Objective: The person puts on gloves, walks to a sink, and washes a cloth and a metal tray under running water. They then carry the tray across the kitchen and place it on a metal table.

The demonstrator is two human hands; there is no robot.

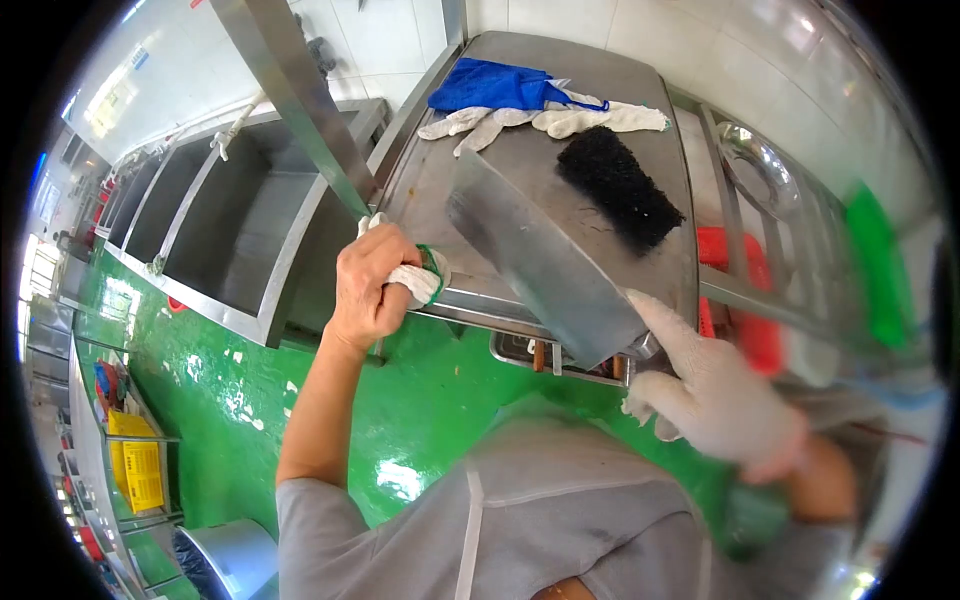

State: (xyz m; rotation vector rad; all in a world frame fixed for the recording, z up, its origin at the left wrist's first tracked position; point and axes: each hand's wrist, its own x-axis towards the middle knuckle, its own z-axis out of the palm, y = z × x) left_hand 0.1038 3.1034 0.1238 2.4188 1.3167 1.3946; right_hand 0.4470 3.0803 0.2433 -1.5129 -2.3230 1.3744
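My left hand [372, 280], bare, is closed in a fist around a crumpled white knit glove [418, 278] with a green cuff edge, at the front left corner of a steel table [520, 75]. My right hand [715, 390] wears a white glove, slightly blurred. It grips a wide-bladed cleaver [540, 255], index finger stretched along the blade's near end; the handle is hidden. The blade slants over the table's front edge, its far end up and to the left. A black scouring pad [620, 190] lies on the table beyond the blade.
White gloves [600, 119] and a blue cloth [490, 86] lie at the table's back. Steel sinks [250, 220] stand left, beside an upright post [295, 90]. A rack with a red basket [740, 300] is right. Below are a tray [510, 348] and wet green floor [225, 390].
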